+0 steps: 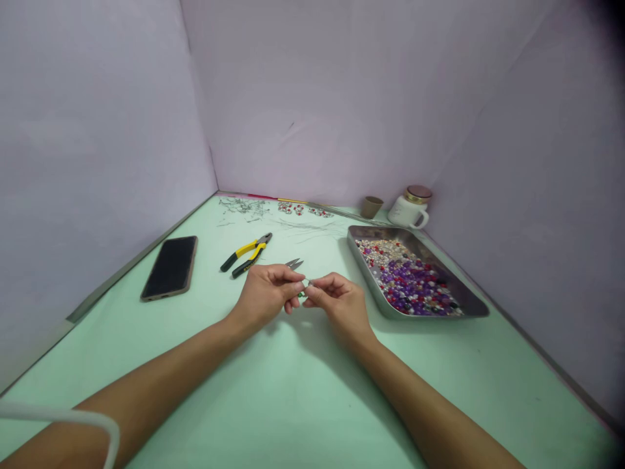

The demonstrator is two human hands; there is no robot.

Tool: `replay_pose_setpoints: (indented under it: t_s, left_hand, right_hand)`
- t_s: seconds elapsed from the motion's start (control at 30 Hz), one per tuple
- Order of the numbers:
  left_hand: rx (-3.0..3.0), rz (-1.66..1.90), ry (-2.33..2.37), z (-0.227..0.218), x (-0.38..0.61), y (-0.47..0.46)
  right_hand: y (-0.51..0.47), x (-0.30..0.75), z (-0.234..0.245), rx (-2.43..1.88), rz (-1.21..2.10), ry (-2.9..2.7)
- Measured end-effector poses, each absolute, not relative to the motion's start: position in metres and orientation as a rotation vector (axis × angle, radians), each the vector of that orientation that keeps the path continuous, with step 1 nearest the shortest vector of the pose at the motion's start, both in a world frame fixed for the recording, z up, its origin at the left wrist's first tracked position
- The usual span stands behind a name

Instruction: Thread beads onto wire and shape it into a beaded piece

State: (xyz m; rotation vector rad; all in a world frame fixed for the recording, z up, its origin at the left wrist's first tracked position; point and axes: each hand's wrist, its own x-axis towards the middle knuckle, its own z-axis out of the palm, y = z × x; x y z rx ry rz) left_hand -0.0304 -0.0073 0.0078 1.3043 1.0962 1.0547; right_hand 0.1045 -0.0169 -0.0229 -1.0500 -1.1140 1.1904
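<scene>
My left hand (pixel 267 291) and my right hand (pixel 336 301) meet over the middle of the pale green table (pixel 273 391). Their fingertips pinch a tiny beaded piece (pixel 303 290), greenish and silvery, between them. The piece is too small to make out in detail. Small thread snips (pixel 294 264) lie just behind my left hand, partly hidden by the fingers. Yellow-and-black pliers (pixel 245 255) rest farther left.
A metal tray (pixel 430 251) full of purple, red and white beads stands at the right. A black phone (pixel 170 267) lies at the left. At the back are thin wires (pixel 244 207), finished bead pieces (pixel 297 208), a small cup (pixel 371 206) and a white lidded mug (pixel 410 208). Lilac walls enclose the table.
</scene>
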Motion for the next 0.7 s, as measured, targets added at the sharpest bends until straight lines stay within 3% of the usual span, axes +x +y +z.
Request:
replay_pose_setpoints:
  t_s: [0.47,0.7]
  left_hand:
    - [1.776,0.933,1.038,0.0016,-0.0378,-0.0043]
    - [1.516,1.015,1.102,0.0039,-0.0324,-0.0056]
  right_hand:
    - [-0.0159,0.1071,-0.0275,-1.112,1.148,-1.222]
    - [-0.0163,0.1036,-0.0236,-1.049,1.158,-1.064]
